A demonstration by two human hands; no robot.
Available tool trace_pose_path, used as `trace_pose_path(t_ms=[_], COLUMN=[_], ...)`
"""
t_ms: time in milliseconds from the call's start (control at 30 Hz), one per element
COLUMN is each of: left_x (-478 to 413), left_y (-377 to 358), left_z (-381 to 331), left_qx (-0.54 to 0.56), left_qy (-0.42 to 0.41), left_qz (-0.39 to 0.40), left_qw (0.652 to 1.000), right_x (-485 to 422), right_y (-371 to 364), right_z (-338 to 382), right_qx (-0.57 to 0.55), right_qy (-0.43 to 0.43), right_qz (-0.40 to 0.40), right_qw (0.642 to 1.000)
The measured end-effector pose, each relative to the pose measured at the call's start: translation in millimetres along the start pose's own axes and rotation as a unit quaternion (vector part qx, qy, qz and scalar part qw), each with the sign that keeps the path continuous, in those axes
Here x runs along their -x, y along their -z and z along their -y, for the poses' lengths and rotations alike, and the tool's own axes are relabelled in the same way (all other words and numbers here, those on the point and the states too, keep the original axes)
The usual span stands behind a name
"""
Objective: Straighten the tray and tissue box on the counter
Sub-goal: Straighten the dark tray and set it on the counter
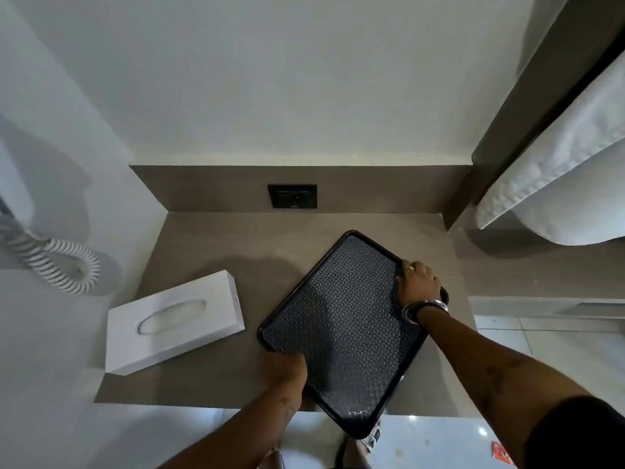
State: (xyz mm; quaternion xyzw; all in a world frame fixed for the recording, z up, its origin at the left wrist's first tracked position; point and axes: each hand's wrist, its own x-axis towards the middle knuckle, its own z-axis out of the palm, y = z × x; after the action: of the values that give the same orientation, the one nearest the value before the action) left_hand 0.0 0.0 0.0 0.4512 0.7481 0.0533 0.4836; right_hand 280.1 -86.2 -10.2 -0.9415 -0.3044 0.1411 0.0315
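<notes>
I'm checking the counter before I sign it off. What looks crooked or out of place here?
The black tray sits diagonal, one corner overhanging the counter's front edge, with the left hand and right hand gripping opposite edges. The white tissue box is also skewed to the edges.

Brown counter (216,238), flat and smooth, set against a wall. Black wall socket (292,196) on the strip at the back. Two things on top. Black tray (341,319) in front of the socket, turned crooked, near corner poking out past the front edge. White tissue box (174,321) left of the tray, not touching it, also crooked, with an oval hole on top.
</notes>
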Motion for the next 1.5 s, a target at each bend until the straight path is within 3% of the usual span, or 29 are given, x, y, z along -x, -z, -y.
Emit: trace_pose_path(t_ms=[167, 267, 400, 633, 1100, 1233, 1333, 1500], left_x=[-1, -14, -44, -85, -90, -67, -48, -47], left_y=[-2, 8, 22, 27, 31, 28, 27, 38], left_z=[-22, -36, -70, -113, -110, -86, -23, 76], left_qx=[0.128, 0.065, 0.004, -0.057, -0.17, -0.271, -0.323, -0.417], left_qy=[-0.044, -0.176, -0.265, -0.299, -0.326, -0.397, -0.509, -0.599], left_qz=[-0.05, 0.003, 0.042, 0.098, 0.022, -0.043, -0.018, 0.072], left_qw=[0.989, 0.982, 0.963, 0.948, 0.93, 0.876, 0.798, 0.679], right_x=[0, 14, 40, 64, 70, 92, 131, 189], right_y=[8, 11, 6, -12, -31, -25, -36, -86], right_z=[-9, -19, -25, -15, -3, 8, 26, 46], right_qx=[-0.058, -0.119, -0.205, -0.274, -0.245, -0.149, -0.111, -0.014], right_qy=[-0.1, -0.179, -0.22, -0.232, -0.196, -0.182, -0.055, 0.102], right_qz=[0.001, -0.012, -0.043, -0.053, -0.053, -0.098, -0.148, -0.062], right_qw=[0.993, 0.976, 0.953, 0.932, 0.948, 0.967, 0.981, 0.993])
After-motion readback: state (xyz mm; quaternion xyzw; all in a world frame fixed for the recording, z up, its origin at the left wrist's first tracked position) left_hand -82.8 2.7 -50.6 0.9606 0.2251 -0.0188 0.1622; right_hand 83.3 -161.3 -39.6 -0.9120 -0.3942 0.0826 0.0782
